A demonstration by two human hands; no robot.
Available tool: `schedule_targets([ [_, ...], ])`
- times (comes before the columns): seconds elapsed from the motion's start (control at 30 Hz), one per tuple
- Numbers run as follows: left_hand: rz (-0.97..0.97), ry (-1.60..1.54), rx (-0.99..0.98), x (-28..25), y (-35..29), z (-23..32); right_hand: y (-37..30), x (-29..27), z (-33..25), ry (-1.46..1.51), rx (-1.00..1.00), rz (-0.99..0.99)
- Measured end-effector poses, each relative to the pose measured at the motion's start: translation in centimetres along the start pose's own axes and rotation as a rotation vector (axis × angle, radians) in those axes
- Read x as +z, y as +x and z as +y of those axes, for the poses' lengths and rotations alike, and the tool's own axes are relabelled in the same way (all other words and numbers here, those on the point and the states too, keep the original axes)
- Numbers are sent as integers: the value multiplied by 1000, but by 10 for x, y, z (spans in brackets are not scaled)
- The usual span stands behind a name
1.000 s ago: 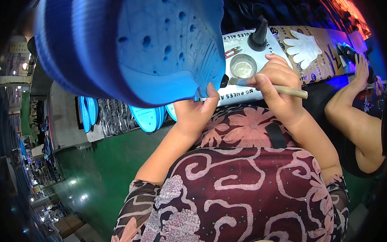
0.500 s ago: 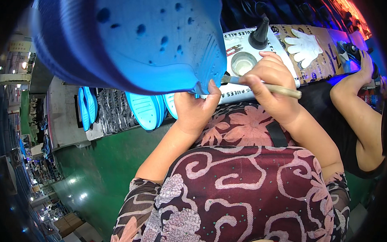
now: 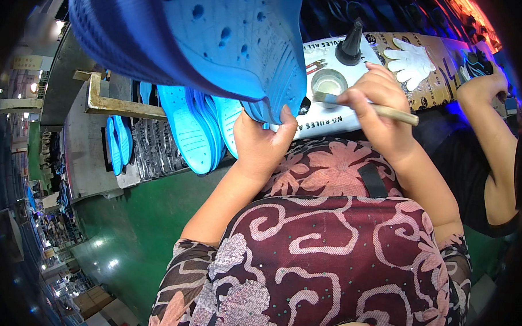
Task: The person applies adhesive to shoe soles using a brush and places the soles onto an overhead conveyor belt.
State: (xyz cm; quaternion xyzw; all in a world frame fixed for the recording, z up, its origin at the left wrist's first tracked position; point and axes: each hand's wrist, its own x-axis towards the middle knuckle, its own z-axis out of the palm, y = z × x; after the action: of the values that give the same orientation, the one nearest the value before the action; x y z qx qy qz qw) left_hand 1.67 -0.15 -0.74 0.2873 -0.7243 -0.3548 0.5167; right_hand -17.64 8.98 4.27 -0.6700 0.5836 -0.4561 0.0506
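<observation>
While your left hand (image 3: 260,144) grips blue shoe sole (image 3: 190,40) at 11 o'clock, right hand (image 3: 378,107) holds brush (image 3: 369,107) closed-fisted, bristles over glue cup (image 3: 329,83) at 1 o'clock.

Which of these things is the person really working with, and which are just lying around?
In use:
- blue shoe sole, held up by the left hand
- brush, gripped in the right hand
- small glass dish, beside the brush tip

Lying about:
- white glove
- black cone-shaped nozzle
- row of blue soles
</observation>
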Motion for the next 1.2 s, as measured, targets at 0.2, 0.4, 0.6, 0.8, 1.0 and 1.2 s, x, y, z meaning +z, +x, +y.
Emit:
schedule_targets([
  [0.2,-178,-117,-268,-12,33,42,-23,-33,21,41,172,173],
  [0.4,-467,-575,-474,-33,85,116,-56,-53,42,67,229,301],
  [0.6,-1182,-609,-717,79,141,177,-102,-76,72,62,320,422],
  [0.8,-649,-1273,-857,327,279,237,-107,-105,71,240,484,430],
  [1.0,-825,-1461,-841,342,222,238,-134,-97,94,409,641,548],
  [1.2,-686,-543,-527,158,162,90,-130,-90,101,420,660,480],
])
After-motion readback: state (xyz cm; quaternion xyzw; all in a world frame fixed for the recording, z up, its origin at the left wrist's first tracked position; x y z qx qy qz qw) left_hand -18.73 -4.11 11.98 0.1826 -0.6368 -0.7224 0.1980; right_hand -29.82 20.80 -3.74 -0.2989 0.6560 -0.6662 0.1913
